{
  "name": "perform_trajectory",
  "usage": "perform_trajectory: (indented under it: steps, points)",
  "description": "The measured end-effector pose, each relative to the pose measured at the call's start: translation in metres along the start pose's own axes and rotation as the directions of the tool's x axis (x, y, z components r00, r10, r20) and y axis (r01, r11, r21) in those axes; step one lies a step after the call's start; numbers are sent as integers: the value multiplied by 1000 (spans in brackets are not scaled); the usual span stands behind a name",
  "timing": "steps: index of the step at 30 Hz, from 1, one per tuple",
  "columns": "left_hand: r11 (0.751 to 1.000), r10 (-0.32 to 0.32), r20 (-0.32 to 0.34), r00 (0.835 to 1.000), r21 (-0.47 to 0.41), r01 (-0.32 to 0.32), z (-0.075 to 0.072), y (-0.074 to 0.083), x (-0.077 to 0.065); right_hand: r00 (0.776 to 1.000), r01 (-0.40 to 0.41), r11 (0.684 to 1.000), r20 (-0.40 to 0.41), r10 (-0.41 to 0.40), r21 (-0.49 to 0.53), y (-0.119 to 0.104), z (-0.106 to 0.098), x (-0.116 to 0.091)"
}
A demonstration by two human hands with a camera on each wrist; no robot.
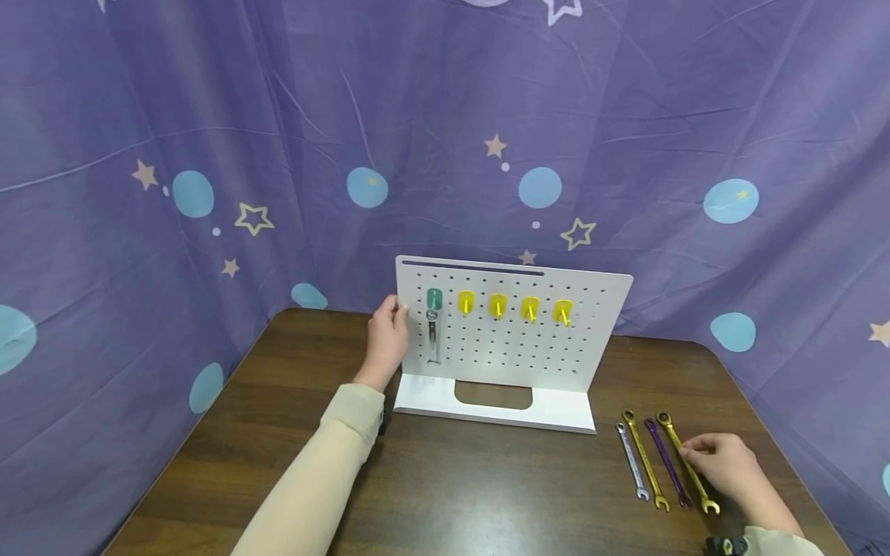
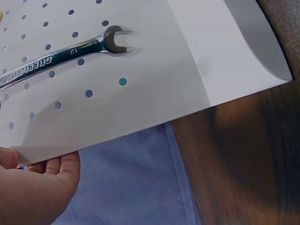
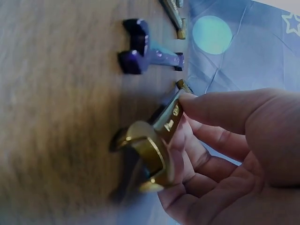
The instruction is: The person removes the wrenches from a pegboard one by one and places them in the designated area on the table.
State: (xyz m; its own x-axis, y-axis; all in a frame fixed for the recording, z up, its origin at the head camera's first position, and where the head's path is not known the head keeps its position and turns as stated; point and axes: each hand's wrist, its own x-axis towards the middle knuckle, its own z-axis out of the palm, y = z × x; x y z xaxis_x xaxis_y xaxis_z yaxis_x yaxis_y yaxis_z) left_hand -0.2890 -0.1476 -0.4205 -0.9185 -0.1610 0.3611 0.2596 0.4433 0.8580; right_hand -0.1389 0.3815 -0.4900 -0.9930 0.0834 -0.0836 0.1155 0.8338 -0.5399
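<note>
My left hand (image 1: 388, 340) holds the left edge of a white pegboard (image 1: 514, 355), thumb in front and fingers behind it. A silver combination wrench (image 2: 61, 56) hangs on the board from a green hook (image 1: 434, 298). To its right sit several bare yellow hooks (image 1: 497, 304). At the right of the table, my right hand (image 1: 726, 463) pinches the rightmost gold combination wrench (image 3: 164, 122) between thumb and fingers along its shaft. Left of it lie a purple wrench (image 1: 669, 462), another gold wrench (image 1: 645, 455) and a small silver wrench (image 1: 631, 460).
The pegboard stands on its white base (image 1: 424, 395), which has a cutout, towards the back of the brown wooden table (image 1: 445, 479). A purple curtain (image 1: 431, 116) with stars and dots hangs behind the table and along its sides.
</note>
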Motion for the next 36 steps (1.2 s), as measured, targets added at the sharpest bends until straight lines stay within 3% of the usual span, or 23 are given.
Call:
perform_trajectory:
  steps: [11,18,26,36]
  points:
    - [1000,-7,1,1000,-3,7,0,1,0,999,-13,999,-42,12,-45,-2,-3,-3]
    - [1000,-3,0,1000,-7,3,0,2,0,991,0,999,-133,-5,-39,-3,-4,-4]
    - [1000,1,3,1000,-9,-1,0,2,0,978,4,999,-207,3,34,-10,-4,-6]
    - [1000,10,-9,1000,3,-10,0,2,-2,973,60,994,-227,-38,88,-25,-2,-9]
